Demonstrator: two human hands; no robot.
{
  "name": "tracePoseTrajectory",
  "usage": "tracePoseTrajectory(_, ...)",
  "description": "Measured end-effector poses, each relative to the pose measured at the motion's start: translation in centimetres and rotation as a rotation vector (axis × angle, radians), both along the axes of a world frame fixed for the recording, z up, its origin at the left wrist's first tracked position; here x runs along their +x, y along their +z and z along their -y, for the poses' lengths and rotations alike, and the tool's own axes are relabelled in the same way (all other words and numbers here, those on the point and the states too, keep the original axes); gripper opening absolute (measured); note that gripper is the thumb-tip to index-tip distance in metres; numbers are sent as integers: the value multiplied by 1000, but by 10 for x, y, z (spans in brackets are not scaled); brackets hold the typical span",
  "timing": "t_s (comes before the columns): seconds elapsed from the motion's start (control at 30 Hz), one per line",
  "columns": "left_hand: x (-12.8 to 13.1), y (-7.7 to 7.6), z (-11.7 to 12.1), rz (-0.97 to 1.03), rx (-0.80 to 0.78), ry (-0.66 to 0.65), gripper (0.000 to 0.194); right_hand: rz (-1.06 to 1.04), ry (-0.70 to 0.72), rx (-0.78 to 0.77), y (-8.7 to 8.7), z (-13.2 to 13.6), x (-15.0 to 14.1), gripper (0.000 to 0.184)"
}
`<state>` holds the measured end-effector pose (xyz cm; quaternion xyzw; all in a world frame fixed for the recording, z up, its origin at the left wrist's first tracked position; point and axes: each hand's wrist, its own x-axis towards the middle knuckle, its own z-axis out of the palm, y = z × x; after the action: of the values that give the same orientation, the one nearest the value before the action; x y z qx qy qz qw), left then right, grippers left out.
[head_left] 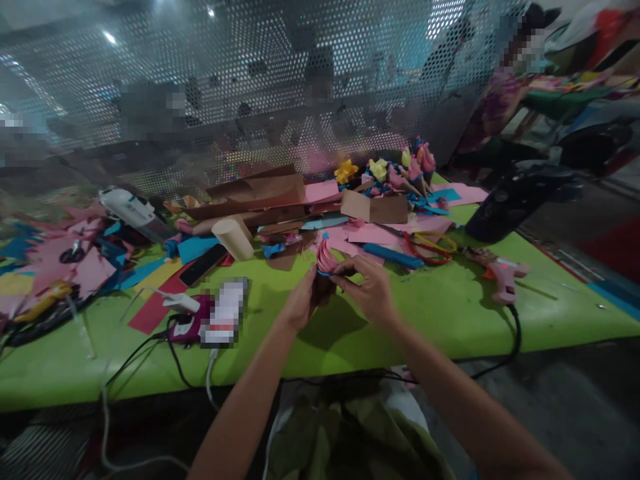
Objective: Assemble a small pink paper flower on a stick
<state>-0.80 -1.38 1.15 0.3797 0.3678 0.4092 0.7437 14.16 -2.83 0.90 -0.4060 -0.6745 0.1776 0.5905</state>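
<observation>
Bare table (330, 353) runs to an edge nearer than the fingers (350, 264); left hand (303, 298) and right hand (369, 288) pinch an upright pink swirl (326, 257), tip up.

In front of you spreads a table (430, 320) with a bright green top, its near edge rounded. Behind it, a grey screen (280, 87) pierced with small round holes runs across your view, and dim, blurred shapes show through it. Toward your upper left, small lights (109, 37) glow white. On your right, past the screen's end, you see a dark green table (555, 103); below, the floor (575, 393) is dark grey.
</observation>
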Motion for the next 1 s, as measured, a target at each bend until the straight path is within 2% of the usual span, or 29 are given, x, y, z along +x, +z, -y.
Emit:
tracePoseTrajectory(0.37,-1,2,2,1,-66,32,49,22,-12,63,-4,-1,1,6)
tracePoseTrajectory(0.53,-2,4,3,10,-112,35,47,82,0,110,-6,-2,0,15)
tracePoseTrajectory(0.77,-3,-1,0,45,-110,19,48,232,-51,196,-5,-1,2,17)
tracePoseTrajectory(0.87,-3,1,1,58,-117,19,51,204,-33,215,-5,0,2,18)
tracePoseTrajectory(1.0,-3,6,5,84,-121,-1,54,114,9,151,-5,0,2,18)
